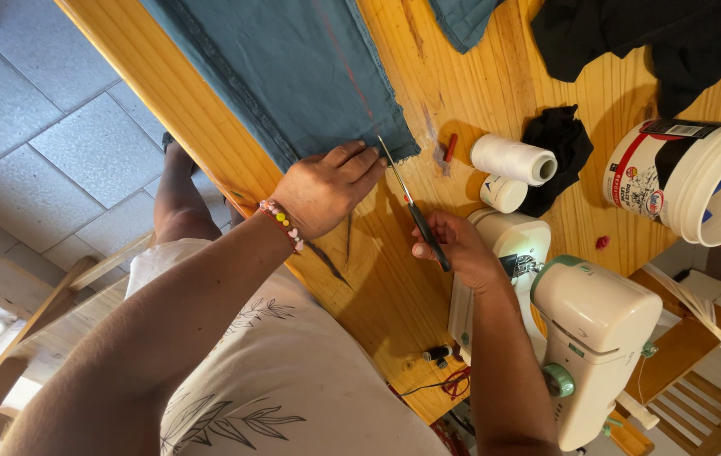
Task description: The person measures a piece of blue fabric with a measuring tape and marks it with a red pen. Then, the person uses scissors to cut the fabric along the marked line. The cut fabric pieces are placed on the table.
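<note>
My left hand (327,187) presses flat on the frayed end of a teal denim cloth (293,72) that lies across the wooden table (394,287). A beaded bracelet sits on that wrist. My right hand (460,249) grips a thin tool with a black handle and a metal shaft (411,207). Its tip touches the cloth's hem just right of my left fingers.
A white thread spool (512,159) and a small white roll (502,193) lie beside black cloth scraps (559,148). A white and green sewing machine (584,338) stands near my right arm. A white bucket (698,177) and more black fabric (647,38) sit farther along the table.
</note>
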